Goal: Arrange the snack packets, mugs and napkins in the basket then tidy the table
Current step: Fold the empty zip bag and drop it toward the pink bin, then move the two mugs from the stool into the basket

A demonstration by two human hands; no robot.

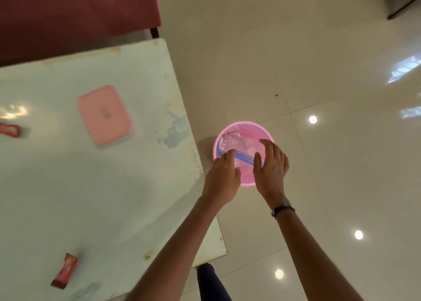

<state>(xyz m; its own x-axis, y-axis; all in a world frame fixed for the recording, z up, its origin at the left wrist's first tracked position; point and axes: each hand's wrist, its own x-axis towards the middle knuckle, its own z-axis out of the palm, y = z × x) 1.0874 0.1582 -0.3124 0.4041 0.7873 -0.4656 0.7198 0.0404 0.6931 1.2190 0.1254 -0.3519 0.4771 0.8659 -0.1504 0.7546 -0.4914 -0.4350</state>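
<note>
A round pink basket (246,127) stands on the floor beside the table's right edge. A clear plastic bag with a blue strip (241,149) lies inside it. My left hand (224,177) pinches the bag's blue edge at the near left. My right hand (272,164) reaches over the basket's right rim with fingers spread, touching the bag. On the white table (91,187) lie a red snack packet (65,271) near the front and another red packet (9,130) at the left edge.
A pink flat lidded box (104,114) lies on the table towards the back. A dark red chair (79,14) stands behind the table. Glossy tiled floor (319,61) spreads to the right. A dark furniture leg (401,4) is at the top right.
</note>
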